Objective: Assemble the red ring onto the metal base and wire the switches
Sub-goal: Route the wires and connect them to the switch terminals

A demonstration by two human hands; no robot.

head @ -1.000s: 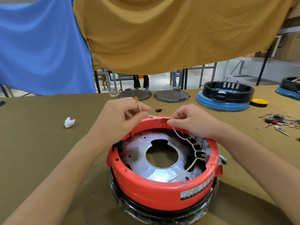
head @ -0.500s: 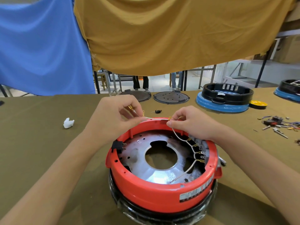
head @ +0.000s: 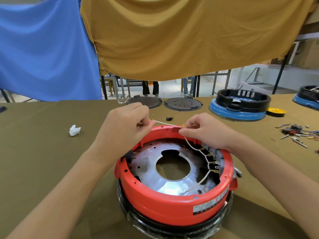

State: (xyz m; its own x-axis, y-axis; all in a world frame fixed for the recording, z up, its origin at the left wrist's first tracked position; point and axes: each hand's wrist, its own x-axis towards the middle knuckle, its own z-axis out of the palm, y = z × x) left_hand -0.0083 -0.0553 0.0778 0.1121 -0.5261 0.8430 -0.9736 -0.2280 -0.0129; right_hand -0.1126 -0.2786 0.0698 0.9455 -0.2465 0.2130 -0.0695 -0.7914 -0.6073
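Above the far rim of the red ring, which sits on the metal base on the olive table, both hands pinch a white wire with curled fingers. Left hand grips its free end; right hand nips it where it drops toward the switch terminals.

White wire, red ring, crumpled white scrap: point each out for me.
white wire (head: 165,123), head view, taut stretch between the hands.
red ring (head: 160,206), head view, near outer wall.
crumpled white scrap (head: 74,130), head view, its middle.
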